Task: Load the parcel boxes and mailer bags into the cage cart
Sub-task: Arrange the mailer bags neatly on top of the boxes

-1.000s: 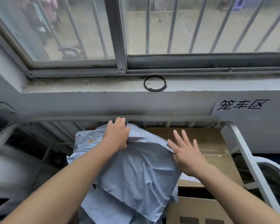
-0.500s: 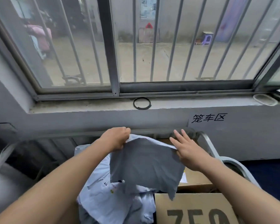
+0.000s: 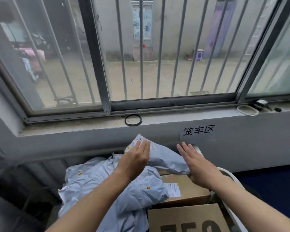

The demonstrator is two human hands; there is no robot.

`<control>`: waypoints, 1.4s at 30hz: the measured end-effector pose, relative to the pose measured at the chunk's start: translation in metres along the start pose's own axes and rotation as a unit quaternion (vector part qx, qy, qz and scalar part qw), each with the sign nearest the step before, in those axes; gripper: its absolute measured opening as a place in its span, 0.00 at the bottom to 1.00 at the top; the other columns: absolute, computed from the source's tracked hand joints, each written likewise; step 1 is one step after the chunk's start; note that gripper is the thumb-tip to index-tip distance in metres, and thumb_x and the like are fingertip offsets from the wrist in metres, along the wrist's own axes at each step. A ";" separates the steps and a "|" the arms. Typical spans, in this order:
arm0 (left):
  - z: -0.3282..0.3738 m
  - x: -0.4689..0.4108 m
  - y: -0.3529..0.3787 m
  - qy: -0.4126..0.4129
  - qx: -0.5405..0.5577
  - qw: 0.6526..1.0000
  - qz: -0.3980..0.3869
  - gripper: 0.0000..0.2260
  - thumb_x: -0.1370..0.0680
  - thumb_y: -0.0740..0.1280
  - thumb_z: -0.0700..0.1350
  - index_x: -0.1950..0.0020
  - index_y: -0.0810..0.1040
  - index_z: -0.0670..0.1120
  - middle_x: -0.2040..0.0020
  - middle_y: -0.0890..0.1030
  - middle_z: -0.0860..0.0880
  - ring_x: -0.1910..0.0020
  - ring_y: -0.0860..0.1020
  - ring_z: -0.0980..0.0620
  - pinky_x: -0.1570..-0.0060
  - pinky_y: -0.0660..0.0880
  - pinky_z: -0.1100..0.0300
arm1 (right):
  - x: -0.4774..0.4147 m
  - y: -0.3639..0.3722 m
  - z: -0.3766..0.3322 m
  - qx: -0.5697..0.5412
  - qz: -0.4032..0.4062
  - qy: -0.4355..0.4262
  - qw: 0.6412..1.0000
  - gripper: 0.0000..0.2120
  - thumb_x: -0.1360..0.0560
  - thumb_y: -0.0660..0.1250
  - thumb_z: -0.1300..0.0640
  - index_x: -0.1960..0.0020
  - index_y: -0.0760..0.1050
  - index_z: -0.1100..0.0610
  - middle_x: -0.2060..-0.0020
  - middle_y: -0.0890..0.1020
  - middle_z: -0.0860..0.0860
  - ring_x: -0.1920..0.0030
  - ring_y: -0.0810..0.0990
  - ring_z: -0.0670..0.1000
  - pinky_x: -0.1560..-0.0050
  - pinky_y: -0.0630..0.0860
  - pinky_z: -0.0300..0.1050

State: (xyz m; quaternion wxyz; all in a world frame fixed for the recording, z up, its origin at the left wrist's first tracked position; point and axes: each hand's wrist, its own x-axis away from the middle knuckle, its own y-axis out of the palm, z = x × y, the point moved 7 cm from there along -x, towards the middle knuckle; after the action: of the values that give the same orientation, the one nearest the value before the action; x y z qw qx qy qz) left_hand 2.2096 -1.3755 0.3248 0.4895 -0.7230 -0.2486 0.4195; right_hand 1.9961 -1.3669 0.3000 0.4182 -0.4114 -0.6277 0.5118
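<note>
Over cage cart [image 3: 225, 171], left hand [image 3: 134, 162], right hand [image 3: 197, 165], fingers [image 3: 185, 149] straight, flanking mailer bag [image 3: 164, 156]

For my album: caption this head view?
Left hand and right hand, fingers straight, touch a pale mailer bag atop the load in the cage cart.

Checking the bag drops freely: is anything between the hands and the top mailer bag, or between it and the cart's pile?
Nothing visible. The left hand lies on the top mailer bag, the right hand touches its right end, and it sits on the other mailer bags and a cardboard box in the cage cart.
</note>
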 end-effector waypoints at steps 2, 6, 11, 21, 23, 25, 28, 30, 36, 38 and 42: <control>0.026 -0.004 0.001 0.013 -0.019 0.999 0.023 0.25 0.27 0.50 0.32 0.38 0.80 0.33 0.42 0.82 0.36 0.44 0.83 0.39 0.47 0.82 0.49 | 0.003 0.011 0.015 -0.001 -0.004 -0.007 1.000 0.50 0.23 0.65 0.65 0.21 0.29 0.46 0.24 0.30 0.45 0.22 0.33 0.49 0.20 0.48 0.47; 0.067 -0.013 0.009 0.023 -0.028 0.999 0.014 0.23 0.26 0.51 0.31 0.38 0.81 0.33 0.41 0.82 0.36 0.42 0.82 0.38 0.44 0.80 0.48 | 0.010 0.030 0.054 -0.020 -0.023 -0.017 0.999 0.45 0.23 0.57 0.73 0.19 0.38 0.45 0.19 0.41 0.45 0.19 0.42 0.48 0.21 0.56 0.48; 0.097 -0.044 0.019 0.002 -0.011 1.000 -0.013 0.22 0.21 0.50 0.31 0.36 0.80 0.34 0.39 0.81 0.36 0.38 0.80 0.38 0.44 0.80 0.46 | 0.015 0.027 0.109 -0.019 0.000 -0.034 0.999 0.37 0.21 0.55 0.71 0.18 0.50 0.46 0.19 0.51 0.46 0.20 0.56 0.49 0.25 0.63 0.44; 0.092 -0.062 0.133 -0.048 0.017 0.996 -0.066 0.20 0.23 0.54 0.31 0.41 0.83 0.36 0.42 0.83 0.39 0.42 0.83 0.43 0.43 0.79 0.49 | -0.036 0.085 0.153 0.092 0.140 -0.097 0.981 0.27 0.31 0.55 0.69 0.33 0.74 0.58 0.32 0.75 0.63 0.35 0.78 0.66 0.37 0.75 0.61; 0.086 -0.058 0.189 -0.068 0.034 0.989 -0.130 0.21 0.24 0.54 0.32 0.38 0.81 0.38 0.39 0.82 0.39 0.41 0.82 0.42 0.45 0.81 0.47 | -0.059 0.119 0.160 0.122 0.149 -0.093 0.977 0.28 0.31 0.51 0.65 0.32 0.70 0.56 0.30 0.69 0.61 0.26 0.67 0.64 0.35 0.69 0.58; 0.088 -0.050 0.253 -0.073 0.043 0.972 -0.217 0.24 0.26 0.52 0.36 0.31 0.72 0.41 0.32 0.76 0.39 0.37 0.80 0.40 0.46 0.81 0.45 | -0.079 0.169 0.166 0.146 0.170 -0.114 0.968 0.23 0.25 0.49 0.64 0.34 0.70 0.53 0.24 0.61 0.62 0.20 0.49 0.61 0.42 0.76 0.57; 0.095 -0.040 0.323 -0.048 0.031 0.950 -0.308 0.24 0.20 0.49 0.47 0.23 0.61 0.49 0.21 0.60 0.41 0.22 0.59 0.39 0.30 0.67 0.38 | -0.108 0.242 0.180 0.185 0.158 -0.129 0.961 0.21 0.15 0.40 0.56 0.37 0.71 0.50 0.19 0.46 0.59 0.19 0.43 0.59 0.40 0.71 0.59; 0.116 -0.024 0.355 -0.014 0.029 0.947 -0.319 0.25 0.24 0.60 0.54 0.27 0.71 0.53 0.23 0.66 0.44 0.23 0.61 0.44 0.28 0.62 0.37 | -0.106 0.287 0.195 0.172 0.080 -0.117 0.975 0.19 0.17 0.47 0.57 0.30 0.67 0.48 0.19 0.43 0.58 0.19 0.40 0.58 0.46 0.77 0.59; 0.142 -0.008 0.398 -0.025 0.066 0.938 -0.339 0.42 0.28 0.48 0.77 0.37 0.83 0.48 0.36 0.81 0.46 0.39 0.81 0.41 0.44 0.68 0.33 | -0.108 0.299 0.187 0.049 -0.290 -0.026 0.955 0.48 0.31 0.57 0.32 0.18 0.43 0.49 0.20 0.34 0.54 0.20 0.35 0.57 0.25 0.44 0.68; 0.151 -0.011 0.403 -0.037 0.090 0.938 -0.333 0.44 0.27 0.44 0.76 0.36 0.82 0.46 0.34 0.80 0.45 0.38 0.81 0.41 0.43 0.64 0.35 | -0.124 0.276 0.180 0.012 -0.230 -0.007 0.973 0.52 0.37 0.45 0.27 0.18 0.46 0.50 0.20 0.37 0.54 0.19 0.38 0.55 0.22 0.45 0.61; 0.154 -0.012 0.400 -0.042 0.120 0.946 -0.300 0.42 0.26 0.47 0.75 0.33 0.80 0.46 0.31 0.78 0.46 0.34 0.78 0.43 0.42 0.74 0.34 | -0.155 0.271 0.181 0.013 -0.087 -0.010 0.996 0.39 0.26 0.41 0.34 0.20 0.59 0.51 0.22 0.42 0.52 0.20 0.48 0.59 0.25 0.59 0.67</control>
State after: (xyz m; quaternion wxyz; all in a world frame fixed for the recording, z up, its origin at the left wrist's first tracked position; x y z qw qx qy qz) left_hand 2.0521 -1.4671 -0.0629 0.6647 -0.5330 -0.4221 0.3097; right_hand 1.8973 -1.5303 -0.0061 0.4598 -0.3449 -0.6587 0.4856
